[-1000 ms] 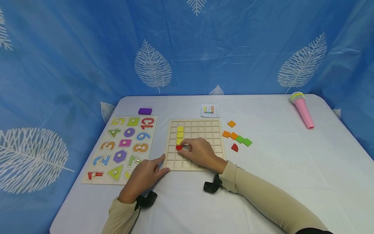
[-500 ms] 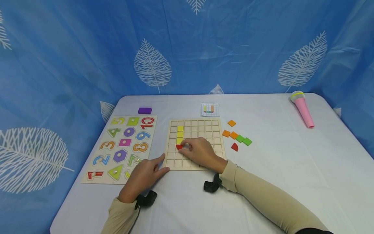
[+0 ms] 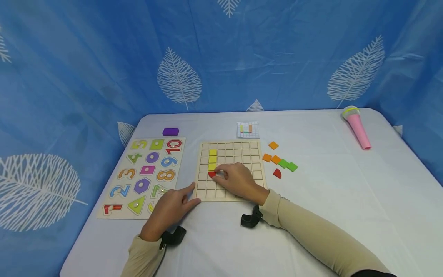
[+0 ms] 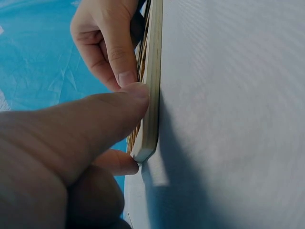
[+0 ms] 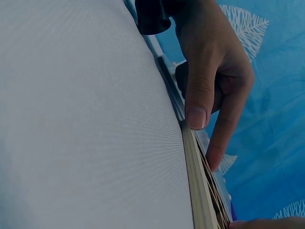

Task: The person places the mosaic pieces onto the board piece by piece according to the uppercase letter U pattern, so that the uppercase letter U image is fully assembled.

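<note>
My right hand point(image 3: 238, 181) pinches a red quarter-circle tile point(image 3: 212, 174) between thumb and index finger, low over the wooden grid board point(image 3: 242, 157). Just behind that tile, a column of yellow square tiles point(image 3: 212, 159) lies in the grid. My left hand point(image 3: 171, 207) is at the board's near left corner, its fairly straight thumb and index finger touching two sides of it. In the left wrist view, the left thumb point(image 4: 119, 105) presses on the board's edge point(image 4: 151, 109). The right fingertips partly hide the red tile.
A number and shape puzzle board point(image 3: 138, 177) lies left, with a purple block point(image 3: 170, 132) behind. A pattern card point(image 3: 247, 130) sits behind the grid. Orange tiles point(image 3: 275, 159), green tiles point(image 3: 292, 166) and another red quarter-circle point(image 3: 277, 173) lie right. A pink microphone point(image 3: 359, 130) is far right.
The red tile has turned slightly under the right fingertips, its rounded side now showing toward the lower left. Both hands stay nearly in place, and the head view has shifted a little.
</note>
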Demonstrator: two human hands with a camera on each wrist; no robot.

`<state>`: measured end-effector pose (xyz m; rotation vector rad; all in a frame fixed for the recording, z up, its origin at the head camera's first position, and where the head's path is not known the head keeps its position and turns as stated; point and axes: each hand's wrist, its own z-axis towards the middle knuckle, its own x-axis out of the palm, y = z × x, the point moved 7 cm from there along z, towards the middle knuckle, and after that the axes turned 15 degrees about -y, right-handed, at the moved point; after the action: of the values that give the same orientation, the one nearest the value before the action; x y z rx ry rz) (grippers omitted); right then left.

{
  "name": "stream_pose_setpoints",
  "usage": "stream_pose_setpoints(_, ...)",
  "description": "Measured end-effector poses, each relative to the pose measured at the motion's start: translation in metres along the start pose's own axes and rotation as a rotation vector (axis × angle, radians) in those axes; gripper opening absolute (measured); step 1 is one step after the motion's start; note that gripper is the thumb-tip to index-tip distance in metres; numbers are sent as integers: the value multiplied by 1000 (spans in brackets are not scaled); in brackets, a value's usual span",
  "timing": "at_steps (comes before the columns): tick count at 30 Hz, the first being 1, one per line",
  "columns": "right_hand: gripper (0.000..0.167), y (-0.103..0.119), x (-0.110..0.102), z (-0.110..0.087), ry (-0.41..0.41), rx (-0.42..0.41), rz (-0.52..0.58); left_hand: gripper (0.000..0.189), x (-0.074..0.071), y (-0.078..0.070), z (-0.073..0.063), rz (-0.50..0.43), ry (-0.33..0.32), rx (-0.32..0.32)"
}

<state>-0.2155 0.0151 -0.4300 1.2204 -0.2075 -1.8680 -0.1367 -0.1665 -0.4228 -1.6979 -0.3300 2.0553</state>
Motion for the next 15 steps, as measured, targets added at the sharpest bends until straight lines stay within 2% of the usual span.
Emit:
stream_pose_setpoints(4, 21, -2, -2, -2, -15, 0, 14, 58, 1, 0, 0, -7, 3, -8)
stream_pose_setpoints(9, 17, -5, -8, -5, -43, -6, 122, 59, 1, 0, -1, -6, 5, -13)
stream_pose_setpoints(15, 12, -10, -32, -13, -114, -35, 187, 59, 0, -1, -1, -2, -1, -7)
